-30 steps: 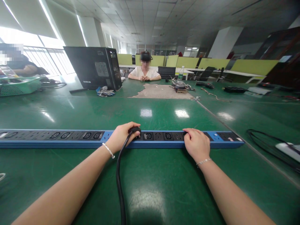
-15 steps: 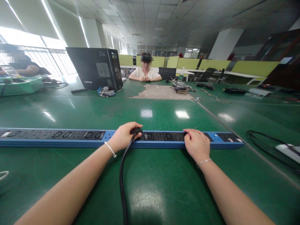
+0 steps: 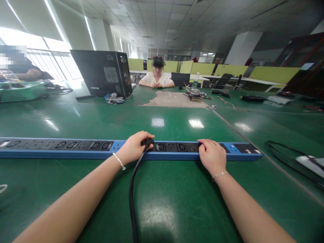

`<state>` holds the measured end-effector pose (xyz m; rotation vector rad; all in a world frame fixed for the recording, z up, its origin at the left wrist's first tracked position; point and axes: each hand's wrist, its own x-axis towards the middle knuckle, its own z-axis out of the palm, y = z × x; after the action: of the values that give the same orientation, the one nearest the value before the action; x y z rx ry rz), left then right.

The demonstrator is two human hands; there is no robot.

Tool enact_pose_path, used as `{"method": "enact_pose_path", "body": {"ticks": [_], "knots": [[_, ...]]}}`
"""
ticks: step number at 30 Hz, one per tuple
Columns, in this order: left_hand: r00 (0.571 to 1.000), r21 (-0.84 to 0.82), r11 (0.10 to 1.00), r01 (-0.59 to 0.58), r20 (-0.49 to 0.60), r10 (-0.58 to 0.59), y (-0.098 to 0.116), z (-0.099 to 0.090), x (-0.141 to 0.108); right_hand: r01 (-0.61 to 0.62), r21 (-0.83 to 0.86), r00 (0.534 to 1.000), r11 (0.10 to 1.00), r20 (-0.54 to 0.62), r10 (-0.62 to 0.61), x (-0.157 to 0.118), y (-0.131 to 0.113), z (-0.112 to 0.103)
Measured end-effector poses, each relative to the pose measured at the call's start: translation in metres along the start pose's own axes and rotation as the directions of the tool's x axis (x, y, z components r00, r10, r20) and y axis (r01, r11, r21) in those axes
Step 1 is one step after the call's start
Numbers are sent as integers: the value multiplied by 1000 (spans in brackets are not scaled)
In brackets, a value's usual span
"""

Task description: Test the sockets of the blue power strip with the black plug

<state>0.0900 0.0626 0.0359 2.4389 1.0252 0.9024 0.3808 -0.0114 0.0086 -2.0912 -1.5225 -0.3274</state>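
A long blue power strip (image 3: 174,155) with black sockets lies across the green table in front of me. My left hand (image 3: 134,145) is closed around a black power plug (image 3: 150,142), which is held at a socket left of the strip's middle; how deep it sits is hidden. From the plug a thick black cable (image 3: 131,192) runs down toward me. Farther right, my right hand (image 3: 213,155) grips the strip across its width, fingers over the far edge and the thumb side low at the near edge.
Black cables (image 3: 286,158) and a white object (image 3: 310,165) lie at the right. Farther back stand a black computer case (image 3: 106,74), gloves (image 3: 114,98) and a green basket (image 3: 21,91). A person (image 3: 157,79) sits across the table; another person (image 3: 19,69) is at far left.
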Motion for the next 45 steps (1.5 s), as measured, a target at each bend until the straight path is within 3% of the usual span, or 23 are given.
{"method": "enact_pose_path", "body": {"ticks": [25,35,39,45], "knots": [[985,140,975,-173,26,171,5,8,-8,9,-11,1000,1000,-15,-9,0,1,3],[986,203,965,-167,24,165,2,9,-12,56,-6,997,998,-51,-56,-1,2,5],[987,247,956,-157,22,156,5,11,-14,281,82,960,956,-3,-282,-9,-29,6],[990,346,927,-143,46,135,9,13,-15,489,151,863,859,57,-502,-32,-119,21]]}}
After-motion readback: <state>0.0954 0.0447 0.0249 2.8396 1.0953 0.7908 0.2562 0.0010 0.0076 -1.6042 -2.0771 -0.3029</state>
